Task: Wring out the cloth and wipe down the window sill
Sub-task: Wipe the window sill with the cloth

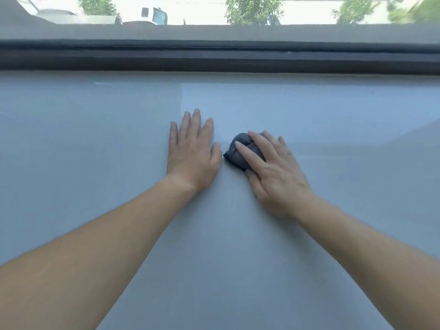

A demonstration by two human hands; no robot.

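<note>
A small dark grey cloth, bunched into a ball, lies on the wide pale grey window sill. My right hand lies over the cloth with its fingers stretched across the top and the thumb along its near side, pressing it onto the sill. My left hand rests flat on the sill just left of the cloth, fingers straight and together, holding nothing. A narrow gap separates its thumb from the cloth's left corner.
A dark window frame runs across the far edge of the sill. Through the glass there are trees and a white vehicle outside. The sill stretches bare to both sides.
</note>
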